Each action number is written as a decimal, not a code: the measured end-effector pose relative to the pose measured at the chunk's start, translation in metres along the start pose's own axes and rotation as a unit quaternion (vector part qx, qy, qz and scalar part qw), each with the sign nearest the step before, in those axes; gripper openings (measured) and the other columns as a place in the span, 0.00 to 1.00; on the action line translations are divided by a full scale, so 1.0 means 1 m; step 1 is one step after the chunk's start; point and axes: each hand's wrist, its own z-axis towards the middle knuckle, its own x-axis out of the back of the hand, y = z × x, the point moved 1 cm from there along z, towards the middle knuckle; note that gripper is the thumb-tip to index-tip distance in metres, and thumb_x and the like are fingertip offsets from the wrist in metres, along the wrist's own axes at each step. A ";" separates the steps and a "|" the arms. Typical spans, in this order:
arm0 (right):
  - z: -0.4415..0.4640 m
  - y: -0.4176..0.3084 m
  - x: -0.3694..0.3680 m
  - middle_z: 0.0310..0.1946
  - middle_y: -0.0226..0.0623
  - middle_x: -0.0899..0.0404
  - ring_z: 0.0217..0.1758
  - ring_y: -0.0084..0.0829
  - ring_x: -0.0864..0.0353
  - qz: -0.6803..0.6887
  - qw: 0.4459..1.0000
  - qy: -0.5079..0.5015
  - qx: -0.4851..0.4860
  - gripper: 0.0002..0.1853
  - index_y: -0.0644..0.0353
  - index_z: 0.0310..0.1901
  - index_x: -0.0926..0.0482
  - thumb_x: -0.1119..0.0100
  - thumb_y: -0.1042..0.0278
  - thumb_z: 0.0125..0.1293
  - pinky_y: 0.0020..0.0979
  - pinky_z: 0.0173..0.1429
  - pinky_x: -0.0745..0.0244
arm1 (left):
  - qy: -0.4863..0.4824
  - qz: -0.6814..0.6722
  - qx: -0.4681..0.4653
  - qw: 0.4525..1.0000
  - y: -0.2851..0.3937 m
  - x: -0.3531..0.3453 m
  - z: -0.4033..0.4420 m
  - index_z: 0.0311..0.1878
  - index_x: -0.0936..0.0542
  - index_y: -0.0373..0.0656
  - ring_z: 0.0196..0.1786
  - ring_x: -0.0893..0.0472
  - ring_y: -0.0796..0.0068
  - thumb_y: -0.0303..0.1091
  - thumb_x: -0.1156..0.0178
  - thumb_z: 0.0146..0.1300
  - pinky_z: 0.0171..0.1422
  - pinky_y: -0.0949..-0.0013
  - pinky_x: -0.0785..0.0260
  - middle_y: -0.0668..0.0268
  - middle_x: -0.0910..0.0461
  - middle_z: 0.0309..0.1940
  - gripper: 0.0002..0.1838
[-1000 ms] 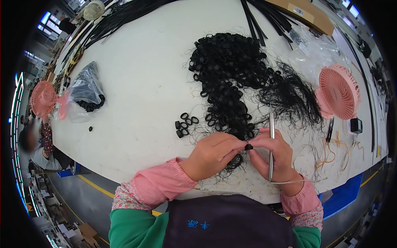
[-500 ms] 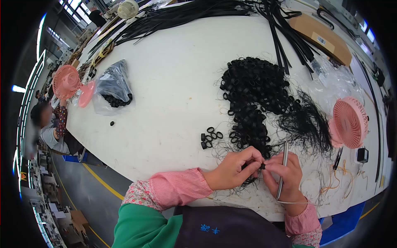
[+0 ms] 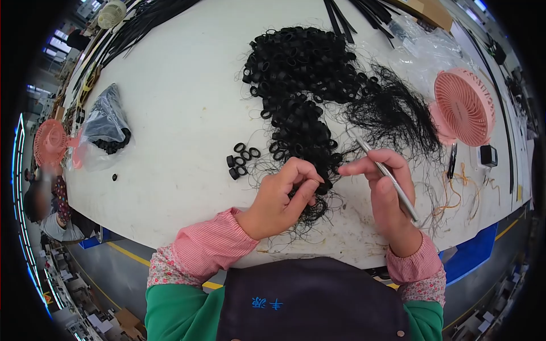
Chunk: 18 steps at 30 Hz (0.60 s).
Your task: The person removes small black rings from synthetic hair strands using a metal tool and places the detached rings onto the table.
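A large heap of black rings (image 3: 301, 68) lies on the white table, with a tangle of black threads (image 3: 392, 111) at its right. My left hand (image 3: 282, 199) pinches a small black ring (image 3: 323, 187) at the heap's near end; the fingers partly hide it. To its right, my right hand (image 3: 392, 199) is apart from the ring, index finger stretched toward it. A slim silver metal tool (image 3: 387, 173) lies slanted in the right hand, between thumb and fingers. Several loose rings (image 3: 242, 161) sit left of the heap.
A pink fan (image 3: 463, 108) stands at the right, near clear plastic (image 3: 424, 45) and orange threads (image 3: 455, 193). A bag of black pieces (image 3: 108, 128) lies left. Another person (image 3: 51, 207) sits beyond the left edge, near a second pink fan (image 3: 50, 142).
My right hand has moved away from the small ring and its fingers have spread. The silver tool has tilted from upright to slanted. The view has shifted.
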 end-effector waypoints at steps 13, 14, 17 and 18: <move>0.000 0.002 0.005 0.24 0.33 0.21 0.35 0.25 0.17 0.050 0.996 -0.049 -0.047 0.17 0.65 0.45 0.25 0.56 0.58 0.77 0.39 0.73 0.46 | -0.007 0.048 -0.020 0.999 0.001 0.002 -0.001 0.47 0.33 0.38 0.31 0.23 0.86 0.25 0.52 0.73 0.35 0.82 0.31 0.63 0.19 0.35 0.03; -0.001 0.001 0.004 0.24 0.33 0.21 0.35 0.25 0.17 0.052 0.996 -0.051 -0.046 0.16 0.65 0.45 0.25 0.56 0.59 0.77 0.39 0.73 0.46 | -0.007 0.048 -0.019 0.999 0.001 0.002 -0.001 0.47 0.33 0.38 0.31 0.23 0.86 0.25 0.52 0.73 0.35 0.82 0.31 0.63 0.19 0.35 0.03; -0.001 0.002 0.004 0.24 0.33 0.21 0.35 0.25 0.17 0.046 0.996 -0.053 -0.053 0.16 0.65 0.46 0.25 0.57 0.59 0.77 0.38 0.72 0.45 | -0.017 0.052 -0.011 0.998 -0.001 0.003 -0.002 0.47 0.33 0.38 0.31 0.23 0.86 0.24 0.52 0.72 0.35 0.82 0.31 0.63 0.19 0.36 0.04; -0.001 0.002 0.004 0.24 0.33 0.21 0.35 0.25 0.17 0.046 0.996 -0.053 -0.053 0.16 0.65 0.46 0.25 0.57 0.59 0.77 0.38 0.72 0.45 | -0.015 0.052 -0.013 0.998 -0.002 0.002 -0.002 0.47 0.33 0.38 0.31 0.23 0.86 0.24 0.52 0.72 0.35 0.82 0.31 0.63 0.19 0.36 0.04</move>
